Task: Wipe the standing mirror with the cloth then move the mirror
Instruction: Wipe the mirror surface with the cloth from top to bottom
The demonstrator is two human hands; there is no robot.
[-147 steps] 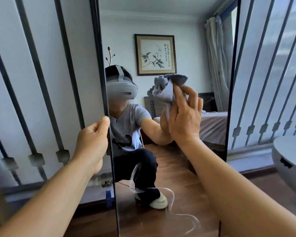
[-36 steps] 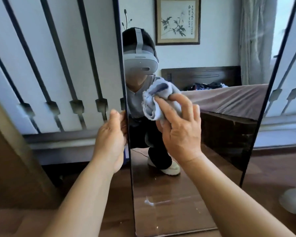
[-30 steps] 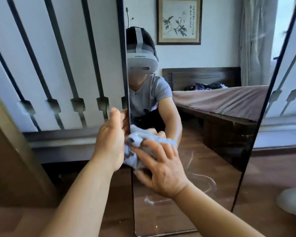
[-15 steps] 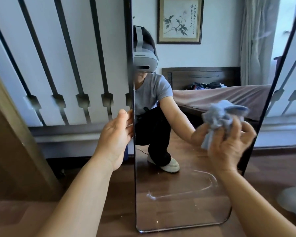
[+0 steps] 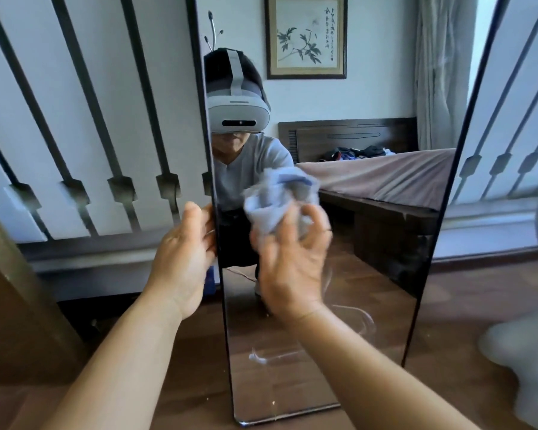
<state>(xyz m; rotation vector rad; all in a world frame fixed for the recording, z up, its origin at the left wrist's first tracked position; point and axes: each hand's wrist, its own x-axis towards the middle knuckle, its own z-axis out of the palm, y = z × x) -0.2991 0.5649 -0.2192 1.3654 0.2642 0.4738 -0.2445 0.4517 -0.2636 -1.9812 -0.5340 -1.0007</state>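
Note:
A tall standing mirror (image 5: 370, 274) with a thin dark frame stands on the wooden floor in front of me. It reflects a bedroom and a crouching person wearing a headset. My left hand (image 5: 184, 256) grips the mirror's left edge at mid height, thumb in front. My right hand (image 5: 292, 262) holds a bunched light blue cloth (image 5: 277, 200) against the glass, just right of that edge. White wet streaks show on the lower glass below my right hand.
Behind the mirror is a white wall with dark slanted railing bars (image 5: 84, 125). A brown wooden panel (image 5: 16, 305) stands at the left. A pale rounded object (image 5: 528, 352) sits blurred at the lower right on the wooden floor.
My right hand has swept the cloth from the mirror's right side back to the left, close to my left hand. My left hand keeps its grip on the edge.

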